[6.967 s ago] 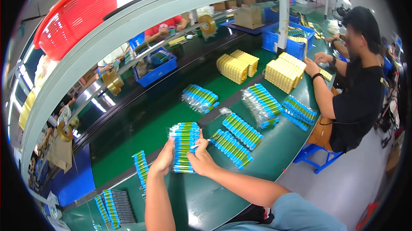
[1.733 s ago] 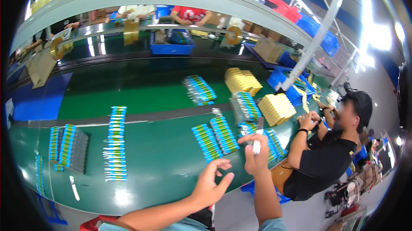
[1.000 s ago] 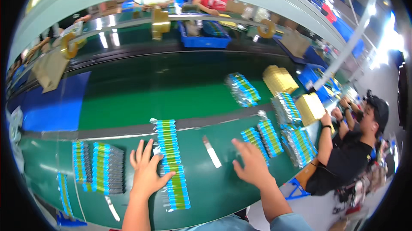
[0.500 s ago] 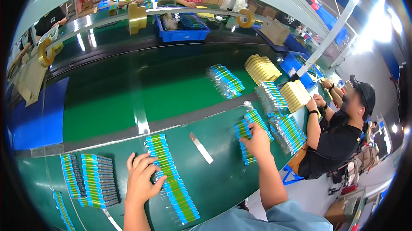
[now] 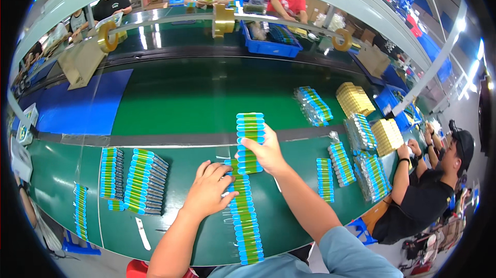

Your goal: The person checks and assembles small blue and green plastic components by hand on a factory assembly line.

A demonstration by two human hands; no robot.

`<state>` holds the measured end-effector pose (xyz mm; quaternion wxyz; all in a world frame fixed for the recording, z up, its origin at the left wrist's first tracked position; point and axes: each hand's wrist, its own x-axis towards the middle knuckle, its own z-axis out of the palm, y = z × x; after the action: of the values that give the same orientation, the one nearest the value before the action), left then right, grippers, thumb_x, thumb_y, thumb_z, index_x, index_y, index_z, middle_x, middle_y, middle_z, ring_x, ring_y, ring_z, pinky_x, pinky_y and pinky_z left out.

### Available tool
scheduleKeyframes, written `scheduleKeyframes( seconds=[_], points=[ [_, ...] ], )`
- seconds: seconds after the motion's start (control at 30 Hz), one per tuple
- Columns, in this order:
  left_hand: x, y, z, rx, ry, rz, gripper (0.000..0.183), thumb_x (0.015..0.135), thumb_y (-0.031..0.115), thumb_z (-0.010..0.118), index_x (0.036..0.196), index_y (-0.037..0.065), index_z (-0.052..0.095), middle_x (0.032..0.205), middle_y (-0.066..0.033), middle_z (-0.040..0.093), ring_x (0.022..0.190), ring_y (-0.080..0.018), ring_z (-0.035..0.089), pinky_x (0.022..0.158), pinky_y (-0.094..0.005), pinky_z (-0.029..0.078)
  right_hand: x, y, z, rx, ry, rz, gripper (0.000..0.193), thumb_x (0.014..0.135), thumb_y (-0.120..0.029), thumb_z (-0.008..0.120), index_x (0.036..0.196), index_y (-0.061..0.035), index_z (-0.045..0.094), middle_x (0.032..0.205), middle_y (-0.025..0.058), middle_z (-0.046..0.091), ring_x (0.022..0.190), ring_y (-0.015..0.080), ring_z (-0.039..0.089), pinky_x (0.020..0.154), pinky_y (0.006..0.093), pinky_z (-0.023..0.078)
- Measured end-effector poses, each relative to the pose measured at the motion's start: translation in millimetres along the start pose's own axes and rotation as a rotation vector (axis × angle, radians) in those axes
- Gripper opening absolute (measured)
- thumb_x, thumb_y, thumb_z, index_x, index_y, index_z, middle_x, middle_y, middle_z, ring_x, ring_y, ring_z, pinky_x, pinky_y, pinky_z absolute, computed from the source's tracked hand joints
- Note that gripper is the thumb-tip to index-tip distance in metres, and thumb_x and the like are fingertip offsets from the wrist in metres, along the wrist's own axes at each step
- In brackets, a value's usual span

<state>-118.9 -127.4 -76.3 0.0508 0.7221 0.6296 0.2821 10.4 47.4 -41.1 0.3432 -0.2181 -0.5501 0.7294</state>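
Observation:
My right hand grips a strip of blue-and-green pieces with rounded ends, thumb on top. The strip is held over the far end of a longer strip of the same kind, which lies on the green table toward me. My left hand rests beside the longer strip's far part, fingers spread, fingertips at its left edge. Whether those fingertips press on the strip is hard to tell. A white sliver of a slim tool shows partly behind my right forearm.
Stacked strips and a white-handled flat tool lie at left. At right are more strips, clear-bagged bundles and yellow stacks. A co-worker in black sits there. A metal rail with tape rolls crosses ahead.
My right hand has moved left from the strips at right, now carrying one strip to the longer strip. My left hand stays beside the longer strip. The view has swung round to the right.

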Motion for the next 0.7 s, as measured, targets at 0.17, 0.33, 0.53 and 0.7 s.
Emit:
scheduleKeyframes(
  seconds=[0.17, 0.33, 0.53, 0.7],
  points=[
    [2, 1, -1, -0.024, -0.044, -0.039, 0.041, 0.080, 0.033, 0.077, 0.112, 0.009, 0.066, 0.139, -0.0142, 0.055, 0.133, -0.0347, 0.046, 0.113, -0.0554, 0.031, 46, 50, -1, -0.042, 0.015, -0.092, 0.031, 0.088, 0.000, 0.070, 0.117, -0.0041, 0.059, 0.097, 0.0047, 0.068, 0.080, 0.0150, 0.069, 0.068, 0.0344, 0.061],
    [10, 0, -5, -0.011, -0.071, -0.063, 0.042, 0.081, 0.034, 0.077, 0.112, 0.009, 0.067, 0.141, -0.0134, 0.055, 0.134, -0.0344, 0.045, 0.111, -0.0538, 0.032, 54, 63, 3, -0.143, 0.066, -0.163, 0.031, 0.087, 0.001, 0.068, 0.117, -0.0028, 0.062, 0.100, 0.0041, 0.069, 0.088, 0.0110, 0.067, 0.079, 0.0304, 0.056],
    [14, 0, -5, 0.009, -0.121, -0.104, 0.040, 0.080, 0.035, 0.077, 0.111, 0.011, 0.068, 0.142, -0.0119, 0.055, 0.135, -0.0330, 0.045, 0.111, -0.0549, 0.032, 61, 65, 3, -0.230, 0.047, -0.262, 0.034, 0.087, -0.001, 0.066, 0.120, 0.0000, 0.062, 0.100, 0.0063, 0.072, 0.090, 0.0119, 0.067, 0.081, 0.0314, 0.056],
    [14, 3, -4, 0.046, -0.121, -0.093, 0.041, 0.080, 0.036, 0.077, 0.112, 0.012, 0.068, 0.143, -0.0120, 0.054, 0.135, -0.0333, 0.045, 0.110, -0.0551, 0.032, 59, 60, 3, -0.291, 0.014, -0.318, 0.034, 0.087, -0.002, 0.066, 0.120, 0.0000, 0.062, 0.099, 0.0084, 0.074, 0.088, 0.0141, 0.070, 0.080, 0.0324, 0.056]
  ],
)
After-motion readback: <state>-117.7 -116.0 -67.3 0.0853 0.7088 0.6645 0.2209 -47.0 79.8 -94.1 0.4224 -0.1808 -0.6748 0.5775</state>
